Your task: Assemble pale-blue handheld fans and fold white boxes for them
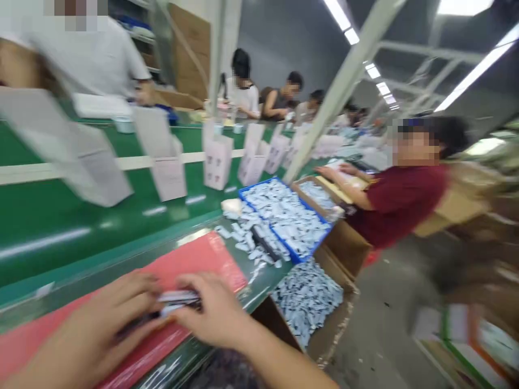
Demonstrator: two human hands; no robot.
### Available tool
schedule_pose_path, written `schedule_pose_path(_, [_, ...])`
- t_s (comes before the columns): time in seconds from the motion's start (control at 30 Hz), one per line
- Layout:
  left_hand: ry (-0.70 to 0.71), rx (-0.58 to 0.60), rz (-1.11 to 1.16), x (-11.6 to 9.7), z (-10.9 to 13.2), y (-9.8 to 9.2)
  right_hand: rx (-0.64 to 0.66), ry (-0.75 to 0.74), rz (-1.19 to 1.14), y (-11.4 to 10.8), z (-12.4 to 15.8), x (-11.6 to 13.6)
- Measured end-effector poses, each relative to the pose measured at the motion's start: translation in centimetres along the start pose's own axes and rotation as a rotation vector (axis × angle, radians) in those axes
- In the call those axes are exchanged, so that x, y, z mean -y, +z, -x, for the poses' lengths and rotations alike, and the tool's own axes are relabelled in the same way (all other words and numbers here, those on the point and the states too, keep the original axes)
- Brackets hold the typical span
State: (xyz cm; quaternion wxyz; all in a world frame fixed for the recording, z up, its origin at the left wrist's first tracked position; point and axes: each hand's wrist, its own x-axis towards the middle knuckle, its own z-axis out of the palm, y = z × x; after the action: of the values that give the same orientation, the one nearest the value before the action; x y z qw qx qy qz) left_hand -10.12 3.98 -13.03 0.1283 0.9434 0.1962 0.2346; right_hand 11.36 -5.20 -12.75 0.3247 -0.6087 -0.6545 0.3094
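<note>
My left hand (117, 313) and my right hand (217, 310) meet over a red mat (186, 259) at the bench's near edge. Between their fingers is a small pale blue and dark piece (175, 303), gripped from both sides; motion blur hides its exact kind. Past my right hand, a heap of loose light-blue pieces (247, 232) lies on the bench, with a dark strip (263, 244) among them. Beside the heap stands a blue tray (312, 251) full of similar pieces.
Below the bench, an open cardboard box (344, 324) holds many more blue pieces. White open boxes (170, 173) line the green conveyor (60, 227). A person in a dark red shirt (405, 200) works at the right; several others sit across the conveyor. A slanted post (324, 113) rises behind the tray.
</note>
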Motion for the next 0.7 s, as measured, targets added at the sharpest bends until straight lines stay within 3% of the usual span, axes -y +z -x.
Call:
schedule_pose_path(0.1, [-0.099,0.105,-0.043,-3.1,-0.1,-1.2,0.046,-0.041,0.014,-0.2,1.1,-0.1])
schedule_pose_path(0.27, [-0.219,0.148,-0.033,-5.4,-0.9,-1.5,0.027,-0.052,0.048,0.8,1.5,-0.1])
schedule_pose_path(0.5, [-0.145,0.162,-0.097,-5.7,-0.4,-1.8,0.069,-0.199,0.073,0.7,2.1,-0.7])
schedule_pose_path(0.7, [-0.164,0.192,-0.082,-5.8,-0.9,-1.6,0.029,-0.175,0.082,1.1,2.1,-0.4])
